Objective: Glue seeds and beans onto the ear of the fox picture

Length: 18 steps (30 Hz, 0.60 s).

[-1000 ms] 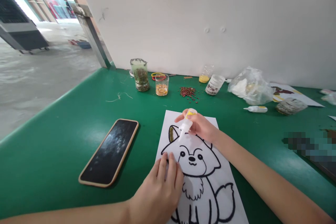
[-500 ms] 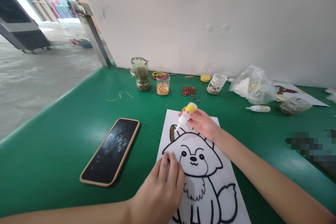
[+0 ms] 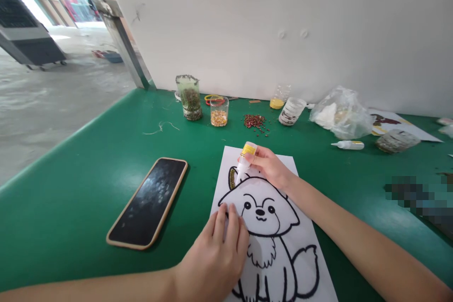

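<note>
A white sheet with a black-outlined fox drawing [image 3: 262,219] lies on the green tabletop. My right hand [image 3: 267,163] grips a small glue bottle [image 3: 247,156] with a yellow label, tilted nozzle-down. Its tip meets or hovers just over the fox's left ear; I cannot tell which. Small greenish-brown grains [image 3: 232,179] fill a strip along that ear. My left hand [image 3: 221,245] rests on the sheet's left side with fingers stretched out, holding nothing.
A phone [image 3: 148,203] lies left of the sheet. Behind stand a green cup of grains [image 3: 191,99], a cup of corn kernels [image 3: 219,115], a pile of red beans [image 3: 254,121] and a tilted jar [image 3: 292,111]. Rightward are a plastic bag [image 3: 343,113] and another glue bottle [image 3: 348,145].
My right hand has shifted slightly left and down with the glue bottle, which now stands more upright, its nozzle lower at the ear's base. My left hand stays in place.
</note>
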Each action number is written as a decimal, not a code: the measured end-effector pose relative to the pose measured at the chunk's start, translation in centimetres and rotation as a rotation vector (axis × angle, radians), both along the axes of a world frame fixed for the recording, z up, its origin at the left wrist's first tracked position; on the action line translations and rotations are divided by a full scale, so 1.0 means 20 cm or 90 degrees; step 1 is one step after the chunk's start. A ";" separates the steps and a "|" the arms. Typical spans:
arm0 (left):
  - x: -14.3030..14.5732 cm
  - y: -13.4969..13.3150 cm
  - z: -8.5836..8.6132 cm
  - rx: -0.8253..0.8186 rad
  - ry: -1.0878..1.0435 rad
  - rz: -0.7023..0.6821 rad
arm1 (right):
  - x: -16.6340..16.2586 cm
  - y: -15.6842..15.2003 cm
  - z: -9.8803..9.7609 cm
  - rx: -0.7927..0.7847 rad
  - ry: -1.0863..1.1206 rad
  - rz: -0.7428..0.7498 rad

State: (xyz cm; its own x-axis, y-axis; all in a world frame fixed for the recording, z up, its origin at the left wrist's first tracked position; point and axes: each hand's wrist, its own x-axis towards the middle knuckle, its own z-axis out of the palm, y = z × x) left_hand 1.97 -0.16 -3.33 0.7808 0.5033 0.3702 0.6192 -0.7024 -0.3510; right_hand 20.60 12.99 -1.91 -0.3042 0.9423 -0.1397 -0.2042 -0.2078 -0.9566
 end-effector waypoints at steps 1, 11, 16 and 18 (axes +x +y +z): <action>0.00 0.00 0.00 -0.001 0.001 0.000 | 0.00 0.00 0.00 -0.001 -0.003 -0.003; 0.00 0.00 0.01 -0.002 0.012 0.000 | -0.01 0.00 -0.01 0.009 -0.025 -0.023; 0.00 0.00 0.01 -0.007 0.013 -0.004 | -0.01 0.00 -0.02 0.024 -0.025 -0.016; 0.00 0.00 0.01 -0.007 0.015 -0.003 | -0.01 0.00 -0.02 0.020 -0.022 -0.016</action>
